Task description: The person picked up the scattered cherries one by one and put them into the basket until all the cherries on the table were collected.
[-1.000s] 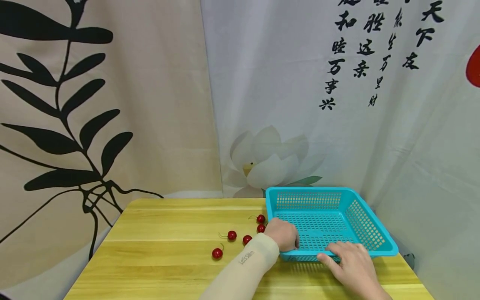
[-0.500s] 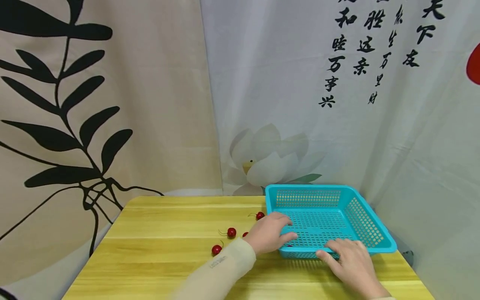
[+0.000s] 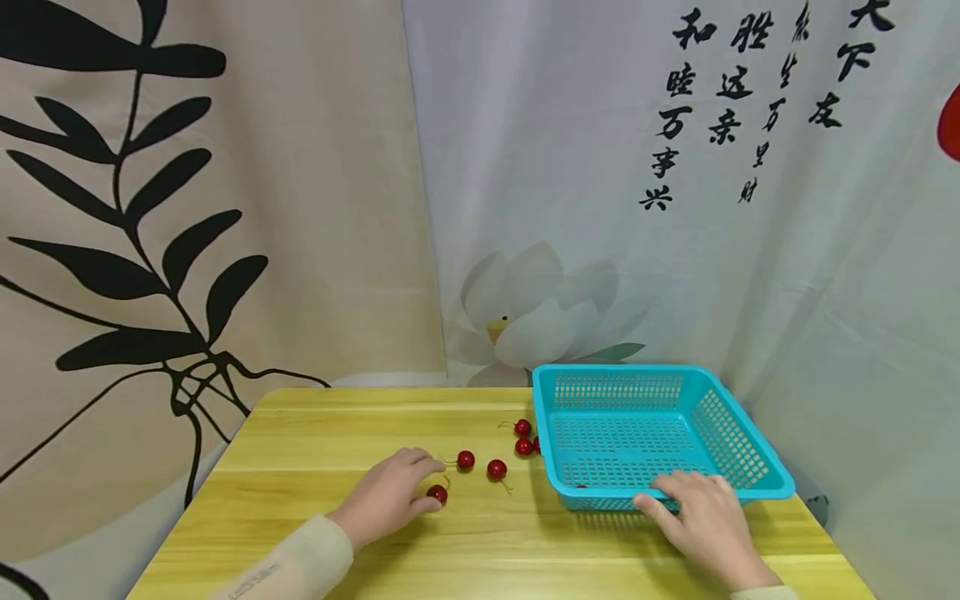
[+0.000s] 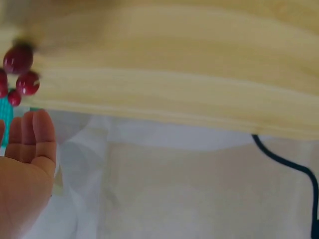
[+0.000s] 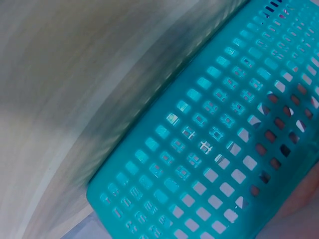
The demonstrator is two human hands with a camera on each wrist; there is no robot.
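Observation:
My left hand (image 3: 393, 492) reaches over the table's left part, thumb and fingers spread apart around a dark red cherry (image 3: 437, 495) with a thin stem. In the left wrist view the left hand (image 4: 30, 164) shows its palm, and nothing is in it. Just beyond lie another cherry (image 3: 466, 460) and a third cherry (image 3: 497, 471). My right hand (image 3: 701, 521) grips the near rim of a blue plastic basket (image 3: 757, 442), thumb outside and fingers over the edge. A sliver of a cherry (image 3: 582, 487) shows inside the basket behind its near rim.
More cherries (image 3: 523, 447) lie against the basket's left side, one partly hidden by it. The wooden table (image 3: 322, 442) ends at a printed cloth backdrop (image 3: 337, 208). The basket's perforated wall (image 5: 199, 144) fills much of the right wrist view.
My left hand has left the basket and moved left to the nearest cherry, its fingers opening on the way. A cherry now shows inside the basket. The right hand stays on the rim.

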